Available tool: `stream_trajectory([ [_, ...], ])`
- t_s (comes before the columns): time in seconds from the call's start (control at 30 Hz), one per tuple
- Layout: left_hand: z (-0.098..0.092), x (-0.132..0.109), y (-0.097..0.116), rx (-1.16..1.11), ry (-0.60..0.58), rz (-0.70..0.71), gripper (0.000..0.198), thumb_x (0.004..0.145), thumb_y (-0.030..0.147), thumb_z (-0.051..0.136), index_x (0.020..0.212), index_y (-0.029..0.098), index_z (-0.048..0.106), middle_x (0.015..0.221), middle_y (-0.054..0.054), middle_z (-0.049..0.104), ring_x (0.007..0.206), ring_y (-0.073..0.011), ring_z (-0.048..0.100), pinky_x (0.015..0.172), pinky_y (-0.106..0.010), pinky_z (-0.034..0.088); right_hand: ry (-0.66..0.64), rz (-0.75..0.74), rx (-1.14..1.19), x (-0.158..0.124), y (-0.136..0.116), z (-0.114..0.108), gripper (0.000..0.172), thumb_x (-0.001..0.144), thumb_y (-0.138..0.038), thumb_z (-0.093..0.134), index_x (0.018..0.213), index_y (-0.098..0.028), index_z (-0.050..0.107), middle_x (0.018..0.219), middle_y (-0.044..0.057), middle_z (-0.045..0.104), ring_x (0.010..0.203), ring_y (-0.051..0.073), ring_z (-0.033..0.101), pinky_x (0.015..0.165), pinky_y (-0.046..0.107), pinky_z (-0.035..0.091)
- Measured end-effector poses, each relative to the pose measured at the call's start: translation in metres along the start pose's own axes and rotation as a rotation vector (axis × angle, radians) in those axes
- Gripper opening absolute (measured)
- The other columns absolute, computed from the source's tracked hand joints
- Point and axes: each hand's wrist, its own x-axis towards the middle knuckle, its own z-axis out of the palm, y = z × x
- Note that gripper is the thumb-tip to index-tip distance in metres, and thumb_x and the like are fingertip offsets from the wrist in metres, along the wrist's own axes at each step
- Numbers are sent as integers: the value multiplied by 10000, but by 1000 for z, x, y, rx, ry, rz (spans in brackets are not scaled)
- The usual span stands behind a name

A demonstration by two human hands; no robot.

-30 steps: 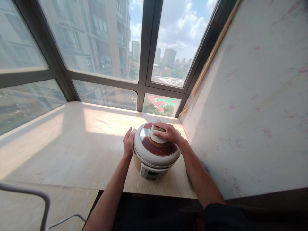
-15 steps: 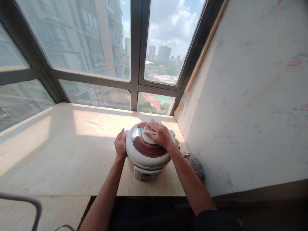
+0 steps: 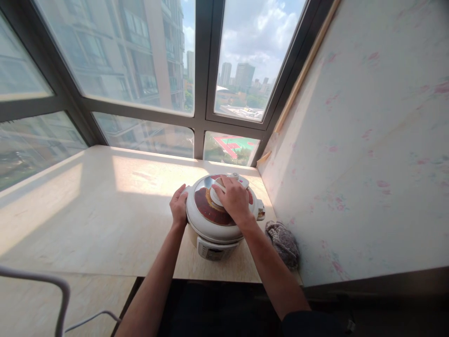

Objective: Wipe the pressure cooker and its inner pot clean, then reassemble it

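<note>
An electric pressure cooker stands on the pale ledge, its control panel facing me. Its white lid with a dark red top is seated on the body. My right hand is closed round the lid handle in the middle and partly hides it. Behind that hand, a round valve knob shows at the back of the lid. My left hand grips the cooker's left side at the side handle, most of which it covers. A lug sticks out at the right of the cooker.
A grey-brown cloth lies right of the cooker, against the flowered wall. Windows with dark frames rise behind the ledge. A grey curved tube or bar and a thin cable are at lower left.
The lid has turned a little clockwise under my right hand, its valve knob shifting right. My left hand keeps its grip on the cooker's side. The camera view has shifted slightly.
</note>
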Motion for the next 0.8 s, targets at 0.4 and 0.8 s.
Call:
stream_trajectory([
  [0.4,0,0,0,-4,-25,27,501,723,353,715,1159,106,710,1201,-165,726,1117,-287,681,1055,-454,486,-207,-69,-221,10,7,-12,483,969,-577,547,1217,-172,632,1070,169,727,922,291,690,767,352,500],
  [0.8,-3,3,-1,39,-43,60,499,707,377,720,1134,119,715,1143,-139,745,1099,-292,681,1041,-462,488,-257,-27,8,65,33,-54,397,918,-564,575,830,-195,692,813,36,702,769,179,595,670,269,350],
])
